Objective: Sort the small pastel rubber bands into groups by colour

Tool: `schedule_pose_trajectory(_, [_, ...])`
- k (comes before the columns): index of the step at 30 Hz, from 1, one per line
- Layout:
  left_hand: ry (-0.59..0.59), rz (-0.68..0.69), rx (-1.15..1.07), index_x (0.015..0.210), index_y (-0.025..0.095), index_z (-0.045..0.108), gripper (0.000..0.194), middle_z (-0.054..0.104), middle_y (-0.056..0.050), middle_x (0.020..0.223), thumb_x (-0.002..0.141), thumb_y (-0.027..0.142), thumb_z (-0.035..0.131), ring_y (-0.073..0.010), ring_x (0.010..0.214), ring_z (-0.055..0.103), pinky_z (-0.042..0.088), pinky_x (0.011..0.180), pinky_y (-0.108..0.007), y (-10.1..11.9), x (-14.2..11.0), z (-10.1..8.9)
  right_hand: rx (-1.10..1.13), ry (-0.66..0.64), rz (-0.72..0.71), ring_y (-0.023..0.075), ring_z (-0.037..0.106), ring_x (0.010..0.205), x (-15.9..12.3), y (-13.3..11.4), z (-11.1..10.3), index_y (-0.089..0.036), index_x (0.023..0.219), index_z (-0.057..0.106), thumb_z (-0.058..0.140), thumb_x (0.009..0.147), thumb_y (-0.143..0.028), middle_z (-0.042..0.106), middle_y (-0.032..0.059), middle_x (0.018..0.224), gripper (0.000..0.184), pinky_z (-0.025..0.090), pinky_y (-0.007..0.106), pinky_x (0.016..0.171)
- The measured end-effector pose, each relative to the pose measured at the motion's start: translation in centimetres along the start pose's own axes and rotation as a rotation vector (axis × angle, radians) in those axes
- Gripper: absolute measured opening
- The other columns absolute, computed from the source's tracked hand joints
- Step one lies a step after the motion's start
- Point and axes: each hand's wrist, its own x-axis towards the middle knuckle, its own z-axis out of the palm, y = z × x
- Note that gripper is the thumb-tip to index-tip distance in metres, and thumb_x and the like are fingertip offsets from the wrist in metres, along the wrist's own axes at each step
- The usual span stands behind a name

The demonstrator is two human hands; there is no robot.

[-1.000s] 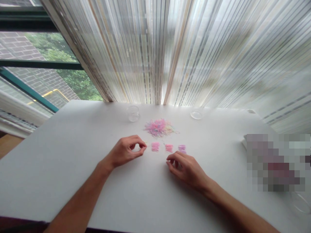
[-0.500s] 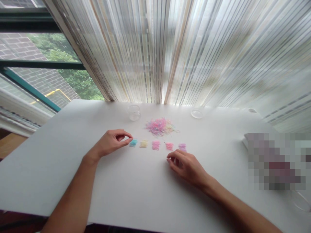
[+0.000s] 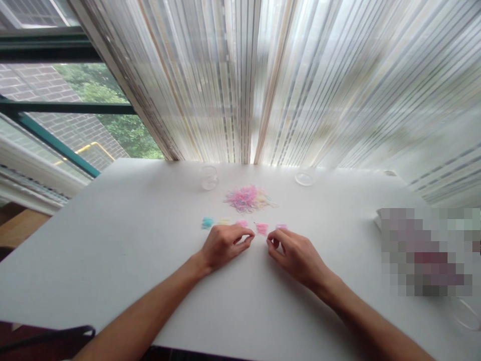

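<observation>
My left hand [image 3: 228,244] hovers low over the white table, thumb and forefinger brought together; anything between the tips is too small to make out. It partly covers a yellow bundle [image 3: 224,221] and a pink bundle [image 3: 242,223] of thin rubber bands. Facing it, my right hand [image 3: 295,254] has its fingers curled into a pinch, contents hidden, just below a purple bundle [image 3: 281,227]. Between the two hands' fingertips lies a coral-pink bundle [image 3: 261,229]. A turquoise bundle [image 3: 207,223] ends the row at left. Behind the row sits a loose heap of pastel rubber bands [image 3: 246,198].
A clear round jar [image 3: 209,179] stands at the back left of the table [image 3: 150,296]. Its likely lid, a clear disc [image 3: 304,178], lies at the back right. A blurred-out item [image 3: 424,255] rests at the right edge. Striped curtains [image 3: 240,90] hang behind the table.
My left hand went left from the yellow bundle to the turquoise one, then came back right, close to my right hand. The right hand shifted slightly right.
</observation>
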Motion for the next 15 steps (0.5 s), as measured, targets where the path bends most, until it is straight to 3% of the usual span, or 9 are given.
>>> schedule_pose_trajectory(15, [0.001, 0.145, 0.224, 0.097, 0.022, 0.076, 0.017, 0.071, 0.000, 0.074, 0.098, 0.023, 0.060, -0.0117, 0.058, 0.060, 0.042, 0.059, -0.022, -0.8, 0.7, 1.1, -0.131, -0.086, 0.003, 0.0151, 0.060, 0.065, 0.2, 0.4, -1.0, -0.020, 0.080, 0.059, 0.057, 0.093, -0.014, 0.065, 0.0008, 0.075, 0.014, 0.035, 0.026, 0.060])
